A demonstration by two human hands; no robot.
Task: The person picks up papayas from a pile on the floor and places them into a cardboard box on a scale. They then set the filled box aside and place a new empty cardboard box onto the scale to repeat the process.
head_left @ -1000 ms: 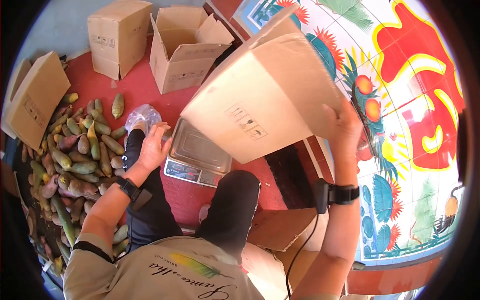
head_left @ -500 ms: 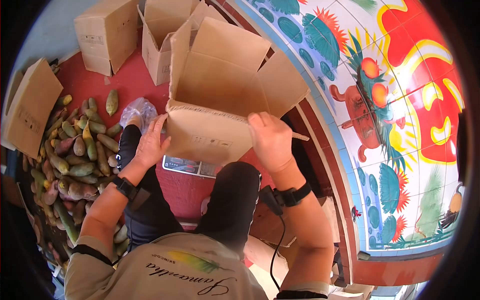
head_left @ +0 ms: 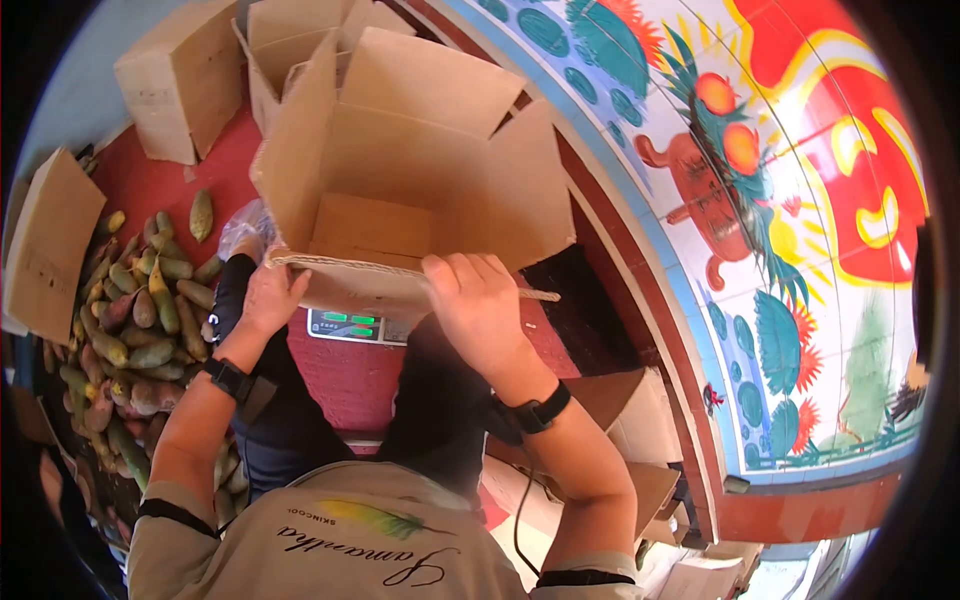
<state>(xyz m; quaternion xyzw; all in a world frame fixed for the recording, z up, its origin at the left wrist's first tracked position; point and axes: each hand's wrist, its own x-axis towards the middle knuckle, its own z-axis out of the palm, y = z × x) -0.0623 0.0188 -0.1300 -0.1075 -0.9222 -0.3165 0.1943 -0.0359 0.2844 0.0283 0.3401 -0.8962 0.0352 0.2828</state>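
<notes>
An open cardboard box (head_left: pixel 440 185) stands in front of me with its flaps up and its bare bottom visible. My left hand (head_left: pixel 270 298) is closed on the near left corner of its rim. Further right along the same near edge, my right hand (head_left: pixel 478 305) has its fingers curled over the cardboard. A digital scale (head_left: pixel 345 326) with lit green displays shows below the box's near wall, between my legs. Whether the box rests fully on the scale is hidden.
A large pile of elongated green, yellow and reddish vegetables (head_left: pixel 145 335) lies to the left, by a leaning carton (head_left: pixel 55 245). More cartons (head_left: pixel 180 85) stand at the back. A plastic bag (head_left: pixel 247 225) is beside my left leg. A painted tile wall (head_left: pixel 780 200) rises on the right.
The box has tilted so its inside bottom now shows. My right hand has shifted left and down in view with the near edge. Green digits now show on the scale.
</notes>
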